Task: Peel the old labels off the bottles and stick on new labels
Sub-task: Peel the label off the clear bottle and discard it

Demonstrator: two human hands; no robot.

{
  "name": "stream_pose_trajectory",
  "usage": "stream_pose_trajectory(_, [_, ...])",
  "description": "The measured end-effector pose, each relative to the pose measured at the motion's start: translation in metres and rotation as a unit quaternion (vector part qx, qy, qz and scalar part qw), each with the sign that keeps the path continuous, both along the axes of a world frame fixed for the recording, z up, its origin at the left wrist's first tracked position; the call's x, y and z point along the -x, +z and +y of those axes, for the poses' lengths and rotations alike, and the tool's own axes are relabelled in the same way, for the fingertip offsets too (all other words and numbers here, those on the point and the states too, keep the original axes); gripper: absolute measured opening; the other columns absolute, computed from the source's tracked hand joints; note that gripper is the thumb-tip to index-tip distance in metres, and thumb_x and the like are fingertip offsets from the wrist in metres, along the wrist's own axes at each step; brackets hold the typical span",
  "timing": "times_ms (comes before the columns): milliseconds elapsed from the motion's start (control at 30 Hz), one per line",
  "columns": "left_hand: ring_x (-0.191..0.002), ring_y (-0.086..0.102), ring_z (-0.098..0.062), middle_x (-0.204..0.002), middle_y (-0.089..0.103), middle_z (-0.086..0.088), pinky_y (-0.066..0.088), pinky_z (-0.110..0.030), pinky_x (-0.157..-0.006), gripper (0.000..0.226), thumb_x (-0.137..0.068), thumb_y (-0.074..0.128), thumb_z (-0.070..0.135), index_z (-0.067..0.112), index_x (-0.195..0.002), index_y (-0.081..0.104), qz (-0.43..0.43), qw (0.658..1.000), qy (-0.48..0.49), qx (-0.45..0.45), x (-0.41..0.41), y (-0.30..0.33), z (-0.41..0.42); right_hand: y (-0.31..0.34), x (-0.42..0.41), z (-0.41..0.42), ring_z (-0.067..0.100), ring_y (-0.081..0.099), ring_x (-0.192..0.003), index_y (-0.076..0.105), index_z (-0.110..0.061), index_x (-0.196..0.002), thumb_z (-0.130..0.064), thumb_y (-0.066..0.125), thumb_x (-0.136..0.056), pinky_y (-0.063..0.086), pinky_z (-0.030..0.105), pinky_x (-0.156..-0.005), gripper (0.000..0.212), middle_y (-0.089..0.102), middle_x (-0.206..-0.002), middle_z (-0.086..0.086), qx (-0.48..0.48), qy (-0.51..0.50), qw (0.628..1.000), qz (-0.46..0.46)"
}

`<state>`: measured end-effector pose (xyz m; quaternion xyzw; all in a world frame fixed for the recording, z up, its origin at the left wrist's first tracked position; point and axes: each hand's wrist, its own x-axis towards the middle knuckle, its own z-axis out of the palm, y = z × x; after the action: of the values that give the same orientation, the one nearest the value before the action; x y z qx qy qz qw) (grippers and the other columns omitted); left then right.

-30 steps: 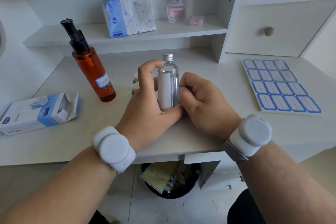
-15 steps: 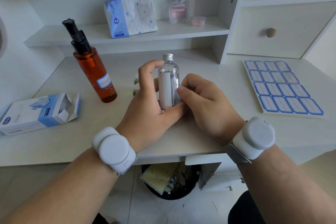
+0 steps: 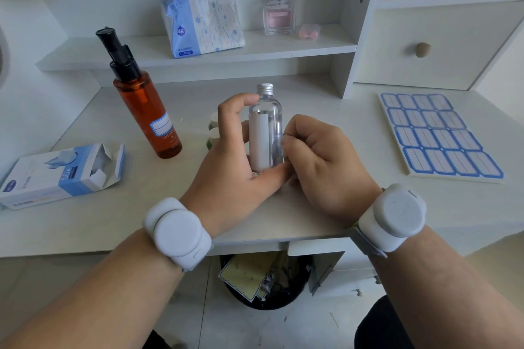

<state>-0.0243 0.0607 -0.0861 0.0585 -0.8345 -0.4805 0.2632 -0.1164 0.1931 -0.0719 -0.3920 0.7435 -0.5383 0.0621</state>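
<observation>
A small clear bottle (image 3: 266,125) with a silver screw cap stands upright near the middle of the white worktop (image 3: 141,207), held between both hands. The left hand (image 3: 235,167) wraps it from the left, forefinger curled over the shoulder and thumb lying across the base, so its grip is closed round the bottle. A white label (image 3: 258,142) runs down the bottle's front. The right hand (image 3: 326,161) has its fingers curled, the tips pinched against the bottle's right side; whether that grip has a label edge I cannot tell. An amber pump bottle (image 3: 147,113) bearing a blue-bordered label stands upright to the left, well apart. A sheet of blue-bordered labels (image 3: 439,136) lies flat to the right. An opened blue and white carton (image 3: 56,176) lies at the far left.
</observation>
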Motion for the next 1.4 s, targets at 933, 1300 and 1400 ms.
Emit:
stream_pose_trajectory(933, [-0.087, 0.073, -0.034, -0.11, 0.063, -0.015, 0.062, -0.045, -0.068, 0.082, -0.086, 0.075, 0.016, 0.05, -0.147, 0.03, -0.005, 0.991, -0.086, -0.104, -0.0026, 0.0062, -0.0104, -0.0044, 0.0047, -0.0019, 0.019, 0.053, -0.056, 0.052, -0.006, -0.076, -0.014, 0.051, -0.097, 0.048, 0.036, -0.059, 0.022, 0.052, -0.057, 0.003, 0.066, 0.082, 0.985, -0.136])
stream_pose_trajectory(1300, [-0.071, 0.074, -0.033, -0.103, 0.068, -0.004, 0.059, -0.039, -0.062, 0.087, -0.087, 0.075, 0.017, 0.047, -0.151, 0.025, -0.012, 0.991, -0.083, -0.109, -0.0024, 0.0077, -0.0081, -0.0057, 0.0058, -0.0037, 0.032, 0.055, -0.059, 0.053, 0.0, -0.09, -0.021, 0.058, -0.087, 0.048, 0.041, -0.06, 0.022, 0.057, -0.066, 0.021, 0.096, 0.084, 0.974, -0.185])
stream_pose_trajectory(1400, [-0.072, 0.073, -0.033, -0.103, 0.068, -0.002, 0.059, -0.042, -0.064, 0.086, -0.086, 0.075, 0.015, 0.046, -0.149, 0.026, -0.008, 0.989, -0.083, -0.123, -0.0016, 0.0071, -0.0093, -0.0054, 0.0057, -0.0022, 0.03, 0.056, -0.061, 0.053, 0.002, -0.093, -0.017, 0.058, -0.085, 0.049, 0.041, -0.061, 0.021, 0.059, -0.069, 0.023, 0.101, 0.095, 0.973, -0.182])
